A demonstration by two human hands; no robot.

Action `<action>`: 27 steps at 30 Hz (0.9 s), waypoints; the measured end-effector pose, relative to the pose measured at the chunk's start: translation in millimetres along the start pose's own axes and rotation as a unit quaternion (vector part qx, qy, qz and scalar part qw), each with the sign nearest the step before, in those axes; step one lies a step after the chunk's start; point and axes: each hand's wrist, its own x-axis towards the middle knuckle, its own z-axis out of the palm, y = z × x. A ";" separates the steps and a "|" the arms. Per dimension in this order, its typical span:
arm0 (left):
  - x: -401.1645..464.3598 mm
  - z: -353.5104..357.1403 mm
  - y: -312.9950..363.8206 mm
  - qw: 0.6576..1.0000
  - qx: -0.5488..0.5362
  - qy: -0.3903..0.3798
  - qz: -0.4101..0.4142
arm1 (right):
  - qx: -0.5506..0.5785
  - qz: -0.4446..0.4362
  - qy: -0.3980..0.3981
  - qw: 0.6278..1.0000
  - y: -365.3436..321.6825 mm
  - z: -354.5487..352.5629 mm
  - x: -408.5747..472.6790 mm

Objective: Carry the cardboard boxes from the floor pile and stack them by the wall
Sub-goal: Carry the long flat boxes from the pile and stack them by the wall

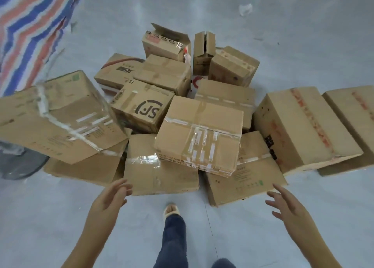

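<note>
Several brown cardboard boxes lie in a loose pile on the grey floor. A taped box (199, 134) rests tilted on top of two flat boxes, one at the front middle (157, 172) and one at the front right (247, 176). A box with an SF logo (141, 105) sits behind them. A large box (58, 118) leans at the left. My left hand (112, 194) hovers open just in front of the front middle box. My right hand (287, 203) is open beside the front right box's near corner. Neither hand touches a box.
Two long boxes (303, 126) lie at the right. A striped red, white and blue tarp (30, 24) covers the far left. A dark round object (20, 162) sits under the large left box. My foot in a sandal (172, 210) stands on bare floor before the pile.
</note>
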 end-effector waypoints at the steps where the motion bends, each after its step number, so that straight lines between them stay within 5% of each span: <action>1: 31.7 3.0 8.5 1.000 0.006 -0.015 -0.007 | -0.002 0.019 -0.001 1.000 -5.4 9.6 16.2; 7: 218.6 44.6 2.6 0.988 0.093 -0.086 -0.089 | -0.002 0.129 -0.003 0.992 -9.8 61.6 132.2; 18: 422.6 148.4 -204.5 0.931 0.225 -0.044 -0.283 | -0.002 0.256 0.098 0.962 150.4 168.9 373.7; 27: 458.3 178.9 -226.1 0.948 0.084 0.031 -0.306 | -0.024 0.250 0.095 0.963 184.9 167.3 402.5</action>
